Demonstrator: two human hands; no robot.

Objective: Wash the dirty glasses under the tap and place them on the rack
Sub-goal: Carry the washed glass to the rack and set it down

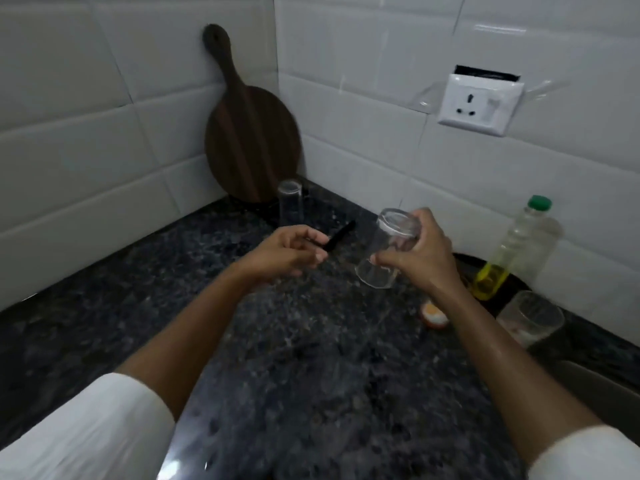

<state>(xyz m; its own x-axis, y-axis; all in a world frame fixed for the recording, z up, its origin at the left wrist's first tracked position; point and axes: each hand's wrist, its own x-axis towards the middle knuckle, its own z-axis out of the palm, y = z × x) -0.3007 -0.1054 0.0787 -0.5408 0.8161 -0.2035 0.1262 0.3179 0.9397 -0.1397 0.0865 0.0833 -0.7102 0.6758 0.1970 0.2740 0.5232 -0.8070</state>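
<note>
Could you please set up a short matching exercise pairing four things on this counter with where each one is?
Things:
1. clear glass
2. chopping board
3. oil bottle
4. upturned glass

Places:
A. leaning in the tiled corner
B. gripped in the right hand
C. standing in front of the board
D. by the right wall, under the socket

Pairs: 1-B, 2-A, 3-D, 4-C

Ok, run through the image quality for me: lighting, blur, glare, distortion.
Head view: dim overall, the dark granite counter underexposed; a glare streak on its near edge; motion blur softens the left hand, the right hand and the glass it holds; wide-angle lens bends the tile lines; the socket and the bottle look soft.
</note>
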